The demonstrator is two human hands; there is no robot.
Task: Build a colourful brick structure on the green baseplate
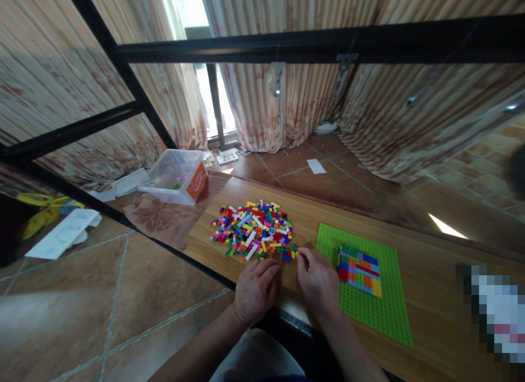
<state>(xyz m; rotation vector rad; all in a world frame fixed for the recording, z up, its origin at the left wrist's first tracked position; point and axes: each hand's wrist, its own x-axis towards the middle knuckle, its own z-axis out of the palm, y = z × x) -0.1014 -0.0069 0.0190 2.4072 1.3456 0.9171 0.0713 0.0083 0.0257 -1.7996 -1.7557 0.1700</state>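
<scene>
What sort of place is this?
Probably a room in a home: long patterned fabric curtains by a bright window, brown floor tiles, and small multicoloured plastic bricks on a brown wood-grain tabletop.

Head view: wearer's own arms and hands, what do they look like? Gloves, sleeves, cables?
Bare human left hand and right hand, no gloves. Left forearm and right forearm are uncovered as far as the frame shows; no sleeves, watch or cables visible.
</scene>
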